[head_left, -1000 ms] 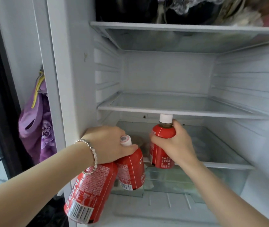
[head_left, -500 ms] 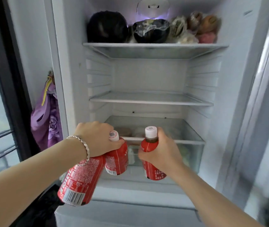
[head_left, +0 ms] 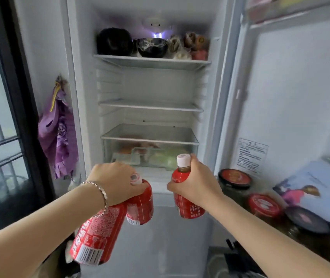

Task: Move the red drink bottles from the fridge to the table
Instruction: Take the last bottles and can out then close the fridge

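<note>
Red bottles, 3 total, all held in front of the open fridge (head_left: 152, 117), none on a shelf. On my feed the L hand (head_left: 115, 183) is curled over two at once, gripping them from above round the necks. The tilted bottle (head_left: 95, 235) hangs under the wrist, base swung toward the cam w/ barcode showing. The second bottle (head_left: 140, 207) hangs nearly upright just right of it, white cap poking out by the thumb. The two are touching. A bracelet (head_left: 99, 191) sits on the L wrist.

The R hand (head_left: 196, 187) is clamped round the shoulder of the third bottle (head_left: 189, 209). It's upright, w/ the white cap and brown neck sticking out above the fist, and there's a clear gap to the other pair.

All 3 sit lower than the front edge of the crisper drawer (head_left: 150, 151), whose contents are blurred.

The top shelf (head_left: 152, 62) carries a black round item at its left end, a dark bowl (head_left: 152, 47) mid-shelf and wrapped food toward the right end.

A purple cloth (head_left: 57, 135) hangs left of the fridge. The fridge door (head_left: 300, 97) stands open at right, w/ red-lid jars (head_left: 234, 177) low beside it. Can't tell what they stand on.
</note>
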